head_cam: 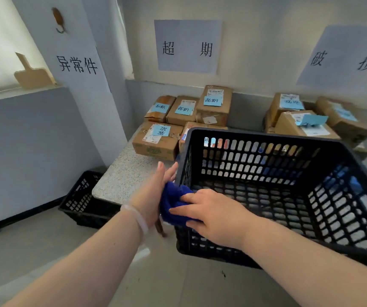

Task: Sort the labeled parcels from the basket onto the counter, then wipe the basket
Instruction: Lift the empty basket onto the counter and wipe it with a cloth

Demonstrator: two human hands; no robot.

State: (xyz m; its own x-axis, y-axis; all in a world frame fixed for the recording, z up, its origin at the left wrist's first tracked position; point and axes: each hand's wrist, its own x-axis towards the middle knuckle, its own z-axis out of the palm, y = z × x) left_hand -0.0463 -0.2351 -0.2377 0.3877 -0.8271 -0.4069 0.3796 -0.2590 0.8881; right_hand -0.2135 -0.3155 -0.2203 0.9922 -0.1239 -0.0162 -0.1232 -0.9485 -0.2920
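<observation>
Nearest you, your right hand (218, 218) lies over a blue cloth (171, 207) at the near left corner of the black basket (266, 135), just below the middle of the frame. Its fingers (186, 197) are spread and nearly straight, laid flat across the cloth and pressing it against the basket's rim; the thumb's hold, if any, cannot be made out. Your left hand (151, 196), with a pale bracelet (137, 216) at the wrist, stands just left of that corner. Its fingers (161, 171) are straight and together, pointing up the frame, with the palm side against the cloth.

The basket holds no parcels. It sits in the right half of the frame at the near end of the speckled counter (122, 178), its near side reaching out past the counter's edge.

At lower left, a second black basket (82, 200) stands on the floor beside the counter.

Farther back, the parcels lie on the counter in two groups, each box bearing a blue note: a left group (156, 142) under the middle wall sign (187, 46), and a right group (304, 126) under the right sign (344, 58).
</observation>
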